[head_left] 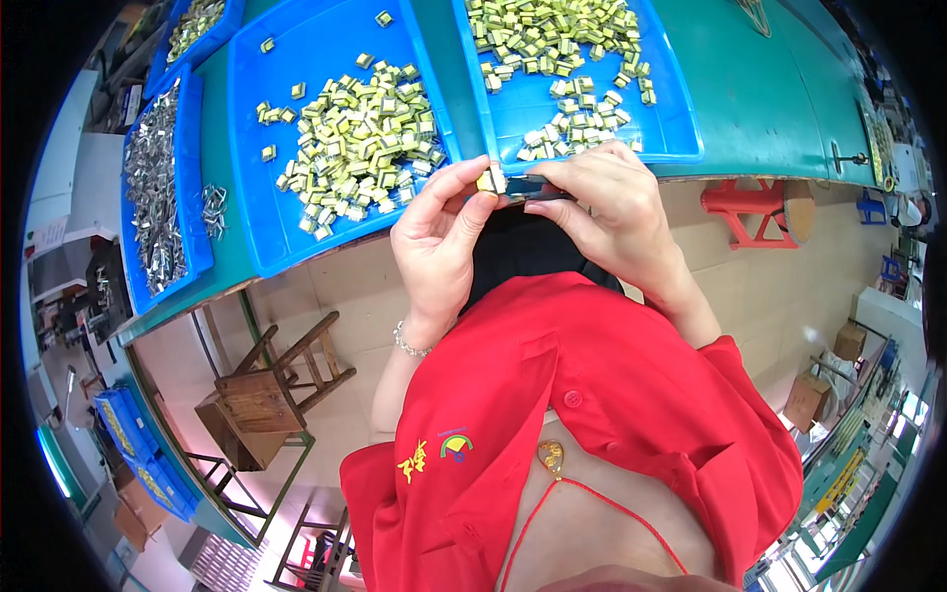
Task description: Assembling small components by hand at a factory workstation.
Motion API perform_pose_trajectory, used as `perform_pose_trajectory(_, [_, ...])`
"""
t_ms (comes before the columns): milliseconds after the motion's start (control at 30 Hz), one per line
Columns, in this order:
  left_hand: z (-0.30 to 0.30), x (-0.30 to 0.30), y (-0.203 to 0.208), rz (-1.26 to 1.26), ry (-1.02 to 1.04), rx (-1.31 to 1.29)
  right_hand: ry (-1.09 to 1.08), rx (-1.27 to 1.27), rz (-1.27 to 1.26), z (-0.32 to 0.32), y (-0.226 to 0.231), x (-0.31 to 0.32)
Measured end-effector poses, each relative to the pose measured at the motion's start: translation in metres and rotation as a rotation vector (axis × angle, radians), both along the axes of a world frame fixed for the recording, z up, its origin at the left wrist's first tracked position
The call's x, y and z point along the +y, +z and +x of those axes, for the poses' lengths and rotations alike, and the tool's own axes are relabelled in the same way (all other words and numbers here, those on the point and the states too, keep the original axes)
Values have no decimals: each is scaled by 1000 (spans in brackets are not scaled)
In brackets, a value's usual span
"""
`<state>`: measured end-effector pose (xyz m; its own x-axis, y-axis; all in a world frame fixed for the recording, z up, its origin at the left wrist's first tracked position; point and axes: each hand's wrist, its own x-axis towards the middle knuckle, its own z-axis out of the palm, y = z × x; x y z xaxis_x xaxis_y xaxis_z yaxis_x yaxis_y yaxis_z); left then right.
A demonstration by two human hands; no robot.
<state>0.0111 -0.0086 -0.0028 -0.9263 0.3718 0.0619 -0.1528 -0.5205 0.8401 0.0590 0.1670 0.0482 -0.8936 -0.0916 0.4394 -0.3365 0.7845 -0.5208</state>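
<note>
Between the thumb and fingers of my left hand [441, 232] is a small yellow block-shaped component [491, 181], a transformer-like part with a dark band. My right hand [617, 202] pinches a thin dark piece [528, 186] that points at the component; its kind cannot be made out. Both hands are close together at the table's front edge. Beyond them, a blue tray [247, 187] on the left holds a heap of similar yellow components [360, 143]. Another blue tray [676, 118] on the right holds more of them, mostly toward its far side.
A narrow blue bin [202, 222] of silvery metal clips [156, 187] stands at the far left of the green table [760, 89]. Several loose clips [214, 210] lie beside it. Below the table are a wooden stool [261, 400] and a red plastic stool [755, 212].
</note>
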Motion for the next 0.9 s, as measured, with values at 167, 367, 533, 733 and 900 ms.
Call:
perform_pose_trajectory(167, [-1, -1, -1, -130, 5, 225, -5, 21, -12, -2, -7, -5])
perform_pose_trajectory(367, [-7, -12, 13, -280, 67, 362, 6, 27, -45, 0, -2, -3])
perform_pose_trajectory(533, [-51, -37, 30, -719, 395, 597, -49, 11, -86, 10, 3, 12])
perform_pose_trajectory(733, [-91, 27, 44, -1178, 267, 1181, -140, 8, -186, 18, 2, 30])
perform_pose_trajectory(900, [-121, 80, 22, -1654, 53, 1302, -136, 42, -216, -1, -2, 34])
